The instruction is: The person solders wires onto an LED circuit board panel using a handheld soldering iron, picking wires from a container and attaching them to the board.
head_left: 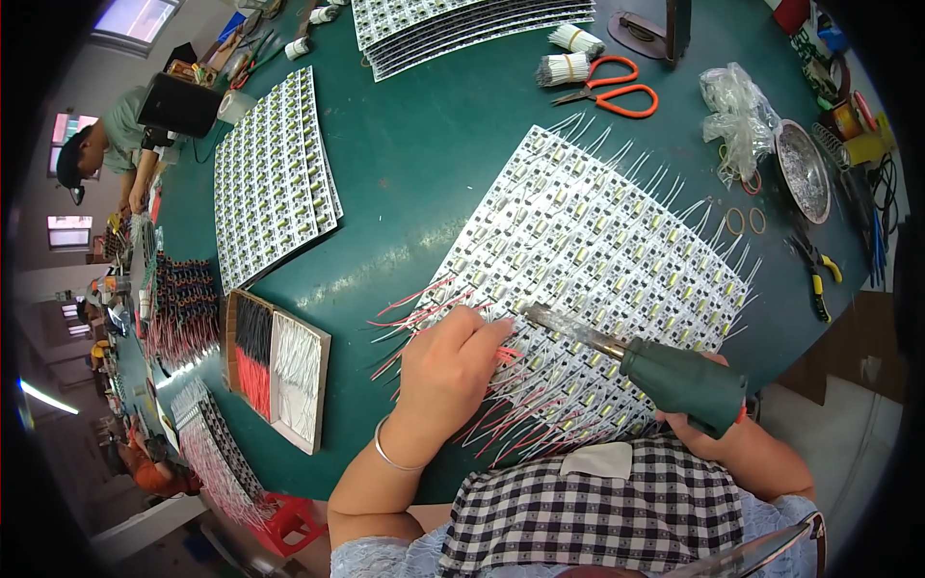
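You are at a dark green surface (pixel 453 144) in a workshop with windows at the far left, where another person (pixel 106 144) bends over the same long surface. Take the large white panel of small circuit boards with wire leads (pixel 597 260) as your landmark; it lies tilted right in front of you, its near corner reaching the surface's near edge above your checked cloth (pixel 597 511).

Your left hand (pixel 453 361) rests on the panel's near-left corner, its grip pinched shut on thin red and white wires (pixel 424 299) that fan out left of that corner. Your right hand (pixel 713 424) sits at the panel's near-right edge, its grip wrapped fully around the dark green handle of a soldering iron (pixel 665 371), whose metal barrel slants across the panel toward your left fingertips.

Left of the panel, bare green surface gives open room, bounded further left by a second white board panel (pixel 275 178). Beyond the panel's far edge lie orange-handled scissors (pixel 612 87) and more stacked panels (pixel 462 24). Right of the panel the gap is narrow: rubber rings (pixel 747 222), yellow-handled pliers (pixel 817 275) and clear plastic bags (pixel 737 111) crowd the rim.

Near-left of the panel, a shallow cardboard tray (pixel 279 361) holds black and red wires in one compartment and white wires in the other. Right of the panel, a round metal dish (pixel 805 169) holds silvery scraps.
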`<state>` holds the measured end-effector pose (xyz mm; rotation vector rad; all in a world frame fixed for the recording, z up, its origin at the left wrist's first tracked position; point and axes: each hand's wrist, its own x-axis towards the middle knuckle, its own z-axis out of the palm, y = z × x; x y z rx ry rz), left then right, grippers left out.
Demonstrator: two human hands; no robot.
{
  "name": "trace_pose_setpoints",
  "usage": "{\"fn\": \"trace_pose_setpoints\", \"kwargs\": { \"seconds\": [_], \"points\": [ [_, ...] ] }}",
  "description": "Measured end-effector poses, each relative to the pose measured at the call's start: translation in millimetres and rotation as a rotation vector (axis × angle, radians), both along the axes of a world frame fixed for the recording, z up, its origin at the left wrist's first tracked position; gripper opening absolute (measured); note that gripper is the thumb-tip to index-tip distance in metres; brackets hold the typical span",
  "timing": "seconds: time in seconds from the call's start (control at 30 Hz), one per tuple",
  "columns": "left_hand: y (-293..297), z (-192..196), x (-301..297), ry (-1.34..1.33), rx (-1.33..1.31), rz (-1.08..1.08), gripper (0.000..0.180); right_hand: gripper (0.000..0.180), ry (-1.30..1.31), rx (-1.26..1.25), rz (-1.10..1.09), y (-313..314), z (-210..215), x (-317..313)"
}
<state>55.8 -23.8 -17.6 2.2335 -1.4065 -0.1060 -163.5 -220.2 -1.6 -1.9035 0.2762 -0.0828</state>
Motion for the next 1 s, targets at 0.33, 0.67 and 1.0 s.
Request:
{"fn": "trace_pose_setpoints", "kwargs": {
  "seconds": [0.33,0.67,1.0],
  "points": [
    [-2,4,2,-0.013,0.063,-0.023,0.028,0.042,0.025,-0.200,0.096,5,-2,3],
    [-9,11,6,-0.041,0.105,-0.090,0.015,0.038,-0.057,-0.263,0.175,-1,-1,11],
    [-10,14,7,-0.049,0.145,-0.095,0.013,0.023,-0.056,-0.068,0.007,4,-5,1]
  ]
}}
